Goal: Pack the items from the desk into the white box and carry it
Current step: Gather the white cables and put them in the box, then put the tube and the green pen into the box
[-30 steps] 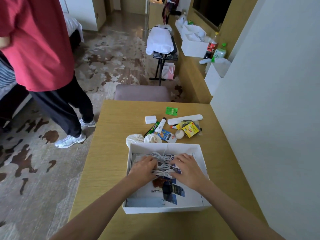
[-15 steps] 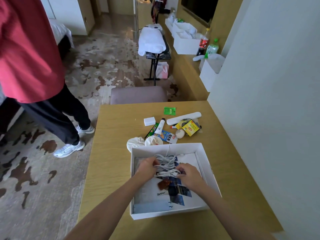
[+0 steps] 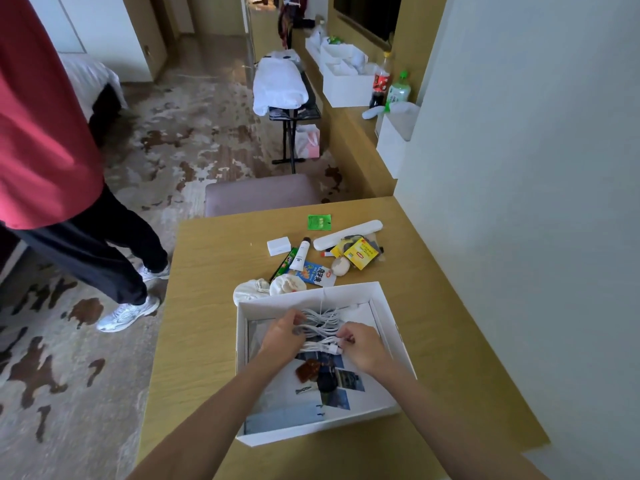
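An open white box sits on the wooden desk in front of me. Inside it lie a printed sheet with blue pictures, a small brown packet and a bundle of white cable. My left hand and my right hand both grip the cable bundle inside the box. Beyond the box lie two white pouches, a blue snack packet, a white tube, a small white block, a long white case, yellow tea packets and a green sachet.
A person in a red shirt and dark trousers stands on the carpet left of the desk. A padded stool sits against the desk's far edge. A white wall borders the right. Farther back are a luggage rack with white towels, boxes and bottles.
The view has shifted right and slightly down. My hands stay on the cable bundle, working it toward the box's far end. The person on the left has moved partly out of frame.
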